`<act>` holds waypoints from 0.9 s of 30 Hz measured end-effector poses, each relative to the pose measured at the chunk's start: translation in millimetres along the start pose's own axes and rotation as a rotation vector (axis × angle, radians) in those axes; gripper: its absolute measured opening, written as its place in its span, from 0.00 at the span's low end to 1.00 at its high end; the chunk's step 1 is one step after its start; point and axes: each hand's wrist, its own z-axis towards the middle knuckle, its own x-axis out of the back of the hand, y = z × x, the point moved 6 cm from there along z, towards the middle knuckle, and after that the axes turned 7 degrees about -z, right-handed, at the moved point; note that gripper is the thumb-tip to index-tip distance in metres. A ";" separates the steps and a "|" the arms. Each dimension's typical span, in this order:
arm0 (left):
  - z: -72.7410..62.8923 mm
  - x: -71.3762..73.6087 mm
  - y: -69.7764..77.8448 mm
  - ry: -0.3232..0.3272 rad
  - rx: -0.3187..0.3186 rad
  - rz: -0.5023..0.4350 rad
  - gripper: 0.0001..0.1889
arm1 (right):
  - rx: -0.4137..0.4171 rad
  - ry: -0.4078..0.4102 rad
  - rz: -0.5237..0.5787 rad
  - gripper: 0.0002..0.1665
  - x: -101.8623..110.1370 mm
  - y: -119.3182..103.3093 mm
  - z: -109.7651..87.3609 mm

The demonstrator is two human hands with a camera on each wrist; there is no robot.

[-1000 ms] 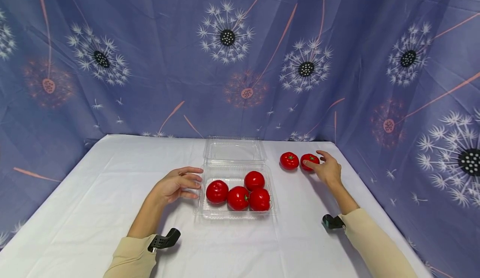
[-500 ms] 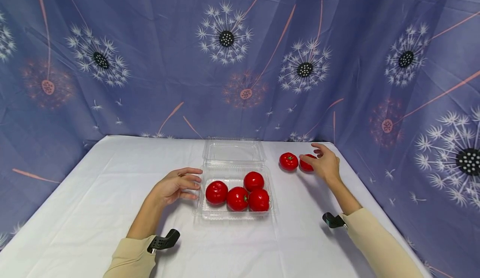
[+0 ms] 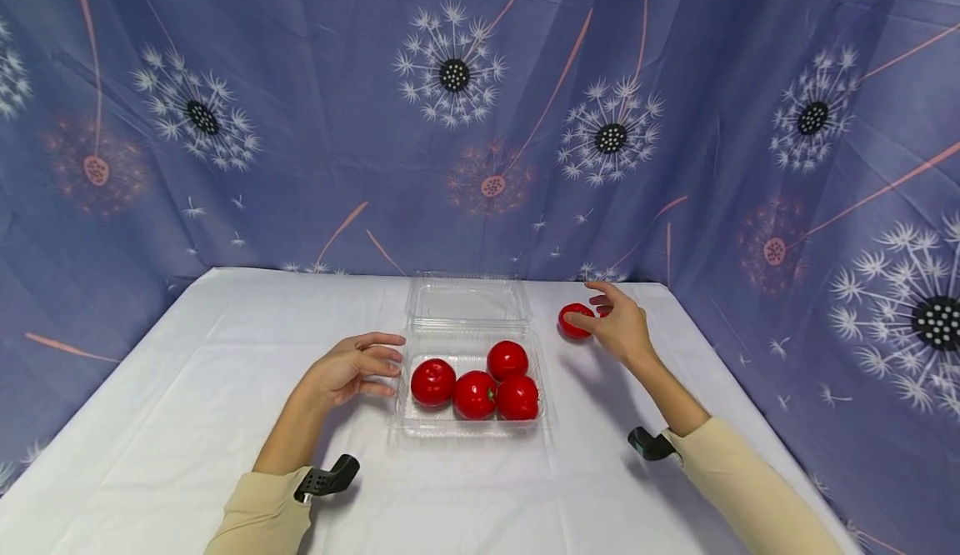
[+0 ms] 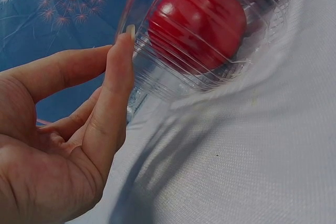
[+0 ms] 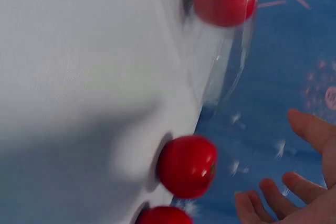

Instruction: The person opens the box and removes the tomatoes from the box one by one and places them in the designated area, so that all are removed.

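In the head view, a clear plastic clamshell box (image 3: 471,430) lies open at mid-table with several red tomatoes (image 3: 432,382) inside. My left hand (image 3: 351,372) is at its left wall, fingers mostly extended; the left wrist view has the fingertips right by the ribbed side, contact uncertain. My right hand (image 3: 621,323) hovers over the two loose tomatoes at the back right, fingers spread and holding nothing. One loose tomato (image 5: 187,166) shows well in the right wrist view. The other (image 5: 164,216) is cut off there, and in the head view my right hand mostly hides it.
The box's clear lid (image 3: 468,298) is folded back towards the rear table edge. White cloth (image 3: 480,497) covers the table. A blue curtain with dandelion prints (image 3: 322,122) hangs behind and along the sides.
My right hand has moved left, from the rightmost loose tomato towards the one beside it. The left hand, the box and the tomatoes look unmoved.
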 end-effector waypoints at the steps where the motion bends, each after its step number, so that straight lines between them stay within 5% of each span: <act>1: 0.1 0.0 0.2 0.001 0.000 0.001 0.34 | 0.012 -0.012 0.012 0.43 -2.2 -4.5 -0.9; 9: 1.2 0.4 0.2 0.004 0.004 -0.004 0.34 | 0.087 -0.135 0.075 0.44 -26.9 -42.3 -12.9; 27: 1.9 -0.9 2.0 0.030 0.008 0.006 0.34 | 0.205 -0.253 0.064 0.42 -72.5 -108.5 -38.9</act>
